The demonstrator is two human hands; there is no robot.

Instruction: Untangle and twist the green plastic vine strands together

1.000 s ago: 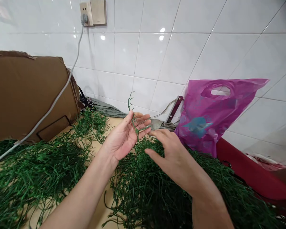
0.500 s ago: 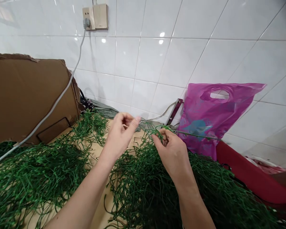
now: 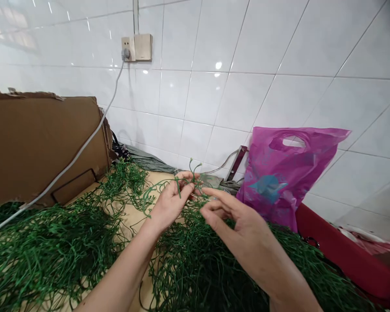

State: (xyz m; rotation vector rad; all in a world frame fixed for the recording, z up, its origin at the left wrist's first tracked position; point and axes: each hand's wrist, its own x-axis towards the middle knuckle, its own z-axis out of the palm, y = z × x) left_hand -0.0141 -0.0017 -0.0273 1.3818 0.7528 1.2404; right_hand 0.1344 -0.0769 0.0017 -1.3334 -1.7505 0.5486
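Pinched between the thumb and fingers of my left hand [image 3: 171, 200] is a thin green plastic stem [image 3: 159, 185]; its branches curl up above the fingertips and droop over the back of the hand. Just to the right, my right hand [image 3: 238, 219] has its fingers apart, with its index fingertip close to my left fingers. I see nothing held in it. Beneath both hands lies a thick heap of similar green stems [image 3: 211, 255].
Another heap of green stems [image 3: 58, 242] spreads over the tan surface at left, before a cardboard box [image 3: 42, 147]. A grey cable [image 3: 84, 145] crosses the box from a wall socket [image 3: 127, 48]. A purple bag [image 3: 279, 173] leans on the tiled wall, near a red object [image 3: 338, 260].
The green stem was at my right hand and now sits in my left hand's pinch. My right hand has loosened its fingers. The view has tilted upward slightly.
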